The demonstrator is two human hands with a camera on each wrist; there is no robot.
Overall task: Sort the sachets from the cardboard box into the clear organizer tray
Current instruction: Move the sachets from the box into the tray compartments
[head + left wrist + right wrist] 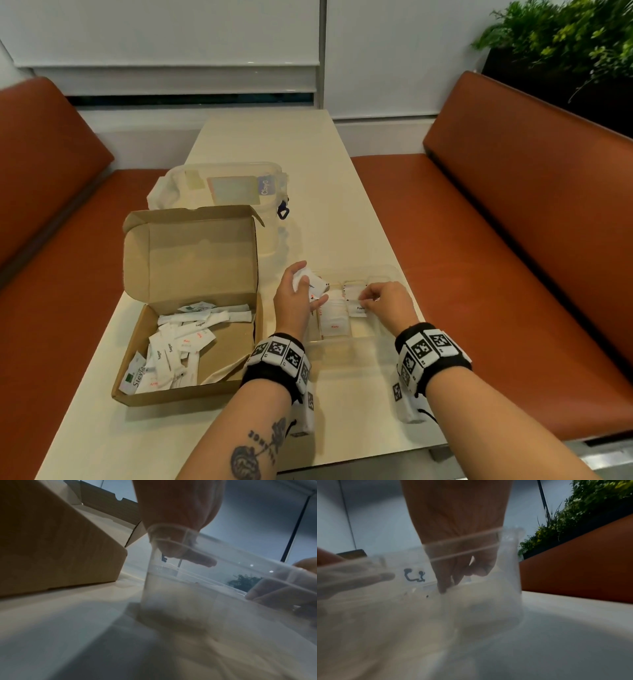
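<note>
Mid-sort over clear organizer tray: left hand clutching spare sachets, right hand pinching pepper sachet into compartment; next, release and restock from cardboard box.

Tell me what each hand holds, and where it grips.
Left hand clutches a few white sachets across their middles. Right hand pinches a pepper sachet at its upper edge.

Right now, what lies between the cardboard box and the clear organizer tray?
In the head view, the left hand holding sachets, with bare table beneath, lies between cardboard box and organizer tray.
</note>
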